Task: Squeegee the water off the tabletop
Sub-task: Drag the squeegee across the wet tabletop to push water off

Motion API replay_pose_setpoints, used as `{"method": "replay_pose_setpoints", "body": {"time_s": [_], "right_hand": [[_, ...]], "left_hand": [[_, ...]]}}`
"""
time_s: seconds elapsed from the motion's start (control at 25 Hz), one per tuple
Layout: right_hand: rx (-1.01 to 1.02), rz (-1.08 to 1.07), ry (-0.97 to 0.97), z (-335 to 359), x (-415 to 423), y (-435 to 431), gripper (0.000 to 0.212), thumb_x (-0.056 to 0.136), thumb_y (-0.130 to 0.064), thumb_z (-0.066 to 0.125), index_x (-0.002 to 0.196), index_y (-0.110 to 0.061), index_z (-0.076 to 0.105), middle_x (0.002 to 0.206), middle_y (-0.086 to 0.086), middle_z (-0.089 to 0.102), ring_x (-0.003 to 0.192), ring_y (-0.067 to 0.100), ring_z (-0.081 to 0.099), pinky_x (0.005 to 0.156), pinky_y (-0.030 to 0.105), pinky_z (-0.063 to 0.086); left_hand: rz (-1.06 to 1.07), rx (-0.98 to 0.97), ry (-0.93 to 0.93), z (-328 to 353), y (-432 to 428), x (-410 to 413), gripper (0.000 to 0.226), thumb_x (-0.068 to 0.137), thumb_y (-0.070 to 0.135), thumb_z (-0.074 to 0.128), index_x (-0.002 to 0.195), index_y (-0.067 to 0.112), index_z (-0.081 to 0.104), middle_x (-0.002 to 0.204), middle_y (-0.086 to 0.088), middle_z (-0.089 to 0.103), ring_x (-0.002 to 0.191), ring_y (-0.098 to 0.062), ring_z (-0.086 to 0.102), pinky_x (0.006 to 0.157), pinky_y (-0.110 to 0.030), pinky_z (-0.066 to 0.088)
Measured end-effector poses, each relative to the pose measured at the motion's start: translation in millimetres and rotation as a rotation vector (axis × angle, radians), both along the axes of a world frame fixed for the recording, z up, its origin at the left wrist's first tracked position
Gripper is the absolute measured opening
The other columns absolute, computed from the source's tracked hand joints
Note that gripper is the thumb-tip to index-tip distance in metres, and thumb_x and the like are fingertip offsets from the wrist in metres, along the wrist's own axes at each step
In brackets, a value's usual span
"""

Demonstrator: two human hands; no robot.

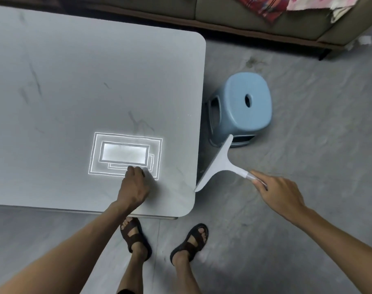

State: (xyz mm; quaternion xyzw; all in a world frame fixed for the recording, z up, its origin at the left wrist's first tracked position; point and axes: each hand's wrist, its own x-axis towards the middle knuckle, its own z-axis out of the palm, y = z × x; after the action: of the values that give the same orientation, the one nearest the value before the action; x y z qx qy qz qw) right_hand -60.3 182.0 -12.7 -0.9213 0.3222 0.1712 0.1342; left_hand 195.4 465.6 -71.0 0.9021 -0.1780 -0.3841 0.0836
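One head-worn wide-angle view looks steeply down from standing height. The right hand gripping the squeegee sits right of centre, the tabletop spreading left of that grip.

A pale grey rounded-corner tabletop is marked with faint darker streaks and a bright white reflection of nested rectangles. A light grey T-shaped plastic squeegee is seen with a clear handle end. A light blue plastic stool, mottled grey floor, olive sofa, red-patterned cloth and dark brown sandals are shown.
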Motion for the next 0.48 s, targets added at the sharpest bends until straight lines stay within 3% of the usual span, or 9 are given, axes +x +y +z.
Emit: {"method": "replay_pose_setpoints", "body": {"time_s": [0.12, 0.32, 0.48], "right_hand": [[0.071, -0.154, -0.118, 16, 14, -6, 0.029, 0.096, -0.034, 0.049, 0.12, -0.023, 0.063, 0.069, 0.009, 0.066, 0.063, 0.034, 0.061, 0.055, 0.036, 0.046], [0.353, -0.436, -0.256, 11, 157, -25, 0.041, 0.095, -0.027, 0.046, 0.135, -0.027, 0.044, 0.103, 0.005, 0.058, 0.09, 0.031, 0.057, 0.076, 0.037, 0.047], [0.376, -0.533, -0.404, -6, 299, -54, 0.046, 0.095, -0.019, 0.035, 0.141, -0.027, 0.036, 0.1, 0.007, 0.054, 0.084, 0.026, 0.053, 0.073, 0.036, 0.045]], "left_hand": [[0.044, -0.091, -0.043, 1, -17, 2, 0.036, 0.082, 0.018, 0.065, 0.109, 0.0, 0.05, 0.117, -0.023, 0.05, 0.1, -0.042, 0.055, 0.085, -0.043, 0.05], [0.015, 0.018, -0.039, -27, -47, 25, 0.052, 0.084, 0.025, 0.062, 0.127, -0.001, 0.047, 0.139, -0.029, 0.036, 0.126, -0.049, 0.039, 0.105, -0.053, 0.039], [0.0, 0.06, 0.022, -39, -53, 35, 0.062, 0.082, 0.032, 0.057, 0.135, 0.003, 0.043, 0.146, -0.031, 0.026, 0.134, -0.05, 0.031, 0.11, -0.055, 0.034]]}}
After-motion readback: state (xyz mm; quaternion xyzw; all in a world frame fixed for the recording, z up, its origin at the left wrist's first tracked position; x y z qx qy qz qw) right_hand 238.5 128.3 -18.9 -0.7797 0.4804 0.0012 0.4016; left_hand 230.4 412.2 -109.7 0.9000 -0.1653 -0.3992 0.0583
